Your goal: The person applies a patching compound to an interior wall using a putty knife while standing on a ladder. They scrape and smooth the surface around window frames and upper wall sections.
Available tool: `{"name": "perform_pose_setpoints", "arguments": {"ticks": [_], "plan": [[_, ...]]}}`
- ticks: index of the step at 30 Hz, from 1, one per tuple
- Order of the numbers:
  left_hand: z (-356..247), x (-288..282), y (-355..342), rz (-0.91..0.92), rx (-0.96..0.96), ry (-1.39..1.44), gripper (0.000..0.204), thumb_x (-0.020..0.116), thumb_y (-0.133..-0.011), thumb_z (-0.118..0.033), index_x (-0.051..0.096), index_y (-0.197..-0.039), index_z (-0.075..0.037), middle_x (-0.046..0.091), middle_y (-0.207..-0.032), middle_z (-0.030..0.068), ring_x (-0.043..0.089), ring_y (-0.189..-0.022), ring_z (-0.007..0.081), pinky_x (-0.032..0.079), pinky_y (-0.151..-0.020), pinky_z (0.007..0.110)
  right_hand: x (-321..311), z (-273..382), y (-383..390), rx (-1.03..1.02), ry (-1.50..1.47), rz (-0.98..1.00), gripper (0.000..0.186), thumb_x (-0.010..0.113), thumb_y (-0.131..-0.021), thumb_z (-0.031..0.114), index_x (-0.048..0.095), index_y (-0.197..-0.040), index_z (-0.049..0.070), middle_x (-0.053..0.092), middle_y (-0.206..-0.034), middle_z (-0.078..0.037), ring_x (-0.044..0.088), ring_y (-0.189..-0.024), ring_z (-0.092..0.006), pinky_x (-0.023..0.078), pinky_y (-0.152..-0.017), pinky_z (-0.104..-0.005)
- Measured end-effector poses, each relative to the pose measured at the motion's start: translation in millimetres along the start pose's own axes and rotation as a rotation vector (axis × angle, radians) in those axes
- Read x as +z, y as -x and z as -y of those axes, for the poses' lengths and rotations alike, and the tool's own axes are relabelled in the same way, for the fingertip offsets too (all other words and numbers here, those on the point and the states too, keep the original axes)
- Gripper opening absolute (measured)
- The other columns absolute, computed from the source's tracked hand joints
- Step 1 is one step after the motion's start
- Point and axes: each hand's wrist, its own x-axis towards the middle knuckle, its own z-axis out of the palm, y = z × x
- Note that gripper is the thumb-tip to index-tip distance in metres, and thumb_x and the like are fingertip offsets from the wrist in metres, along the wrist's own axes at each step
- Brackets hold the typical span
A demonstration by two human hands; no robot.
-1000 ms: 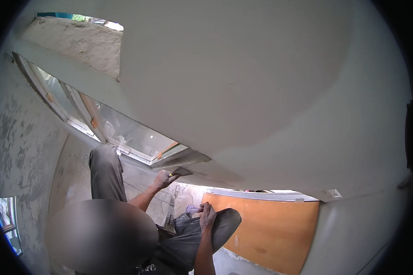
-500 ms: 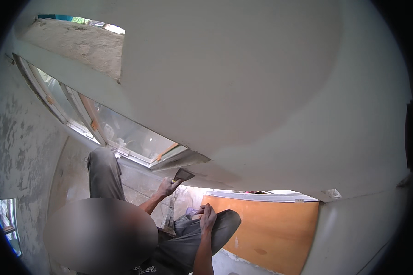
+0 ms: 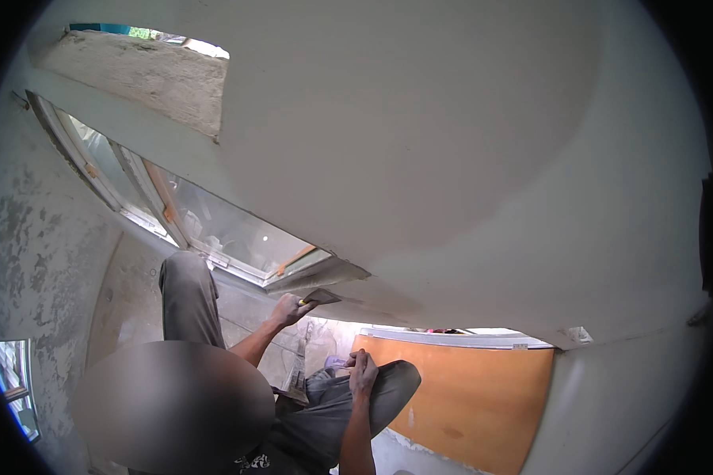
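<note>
My left hand (image 3: 290,310) grips the yellow handle of a putty knife with a wide grey blade (image 3: 322,296). The blade is at the wall surface (image 3: 372,305) just below the corner of the window reveal (image 3: 309,277). My right hand (image 3: 362,369) is closed beside my raised right knee, above a small purple object (image 3: 334,361); what its fingers hold, if anything, I cannot make out. My grey-trousered legs (image 3: 186,293) are bent on either side. A large blurred patch covers much of the lower left.
A glazed window (image 3: 214,222) runs diagonally across the left. Above it is a rough plastered opening (image 3: 135,75). An orange panel (image 3: 475,396) stands at the lower right. A mottled grey wall (image 3: 32,237) and a small window (image 3: 9,380) are at the far left.
My left hand and the putty knife dipped slightly, then rose a little along the wall. The whole view shifted slightly right. My right hand stays about where it was.
</note>
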Motion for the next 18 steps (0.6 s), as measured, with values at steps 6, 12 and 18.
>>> {"name": "perform_pose_setpoints", "arguments": {"ticks": [6, 12, 18], "plan": [[-5.9, 13.5, 25.6, 0.036, -0.171, 0.164, 0.059, 0.053, -0.079, -0.052, 0.059, -0.062, 0.003, 0.051, -0.054, 0.0239, 0.051, -0.047, 0.0365, 0.037, -0.045, 0.042, 3.4, 6.4, 3.2, -0.002, -0.029, -0.031, 0.037, 0.044, -0.092, 0.028, 0.058, -0.076, -0.002, 0.056, -0.059, -0.005, 0.054, -0.054, -0.0111, 0.041, -0.050, -0.0242], [5.7, -0.6, 16.7, 0.022, -0.092, -0.006, 0.056, 0.053, -0.080, -0.051, 0.060, -0.064, 0.002, 0.052, -0.056, 0.0240, 0.054, -0.049, 0.0367, 0.039, -0.047, 0.044, -0.1, -2.7, 1.9, -0.021, -0.011, -0.003, 0.040, 0.041, -0.093, 0.032, 0.057, -0.078, -0.002, 0.055, -0.059, -0.005, 0.055, -0.055, -0.0116, 0.039, -0.047, -0.0228], [-2.5, 8.5, 28.6, 0.001, -0.151, 0.136, 0.057, 0.053, -0.080, -0.050, 0.059, -0.063, 0.003, 0.050, -0.053, 0.0240, 0.051, -0.046, 0.0358, 0.039, -0.046, 0.042, 8.1, 28.6, 8.4, 0.072, -0.087, 0.006, 0.036, 0.045, -0.092, 0.027, 0.057, -0.075, -0.003, 0.054, -0.059, -0.004, 0.051, -0.054, -0.0098, 0.042, -0.052, -0.0238]]}}
